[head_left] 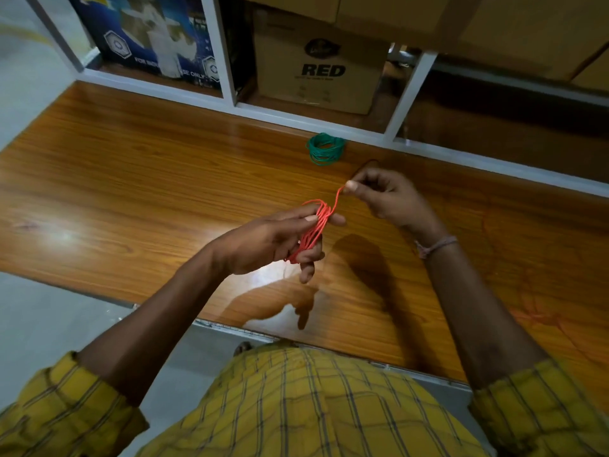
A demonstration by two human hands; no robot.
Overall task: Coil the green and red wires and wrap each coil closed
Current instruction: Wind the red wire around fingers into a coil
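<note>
Left hand is closed around the bundled red wire coil, long axis near-to-far. Right hand pinches its free tail, rising far-right. Finished green wire coil lies at the wooden worktop's far edge.

Person seen from above. Shirt: mustard-yellow with a dark and pale windowpane check, filling the frame from 5 to 7 o'clock. Both sleeves, the left sleeve and the right sleeve, are rolled up to the elbow, forearms bare. Thin pinkish thread band knotted around the right wrist, at 3 o'clock.
</note>
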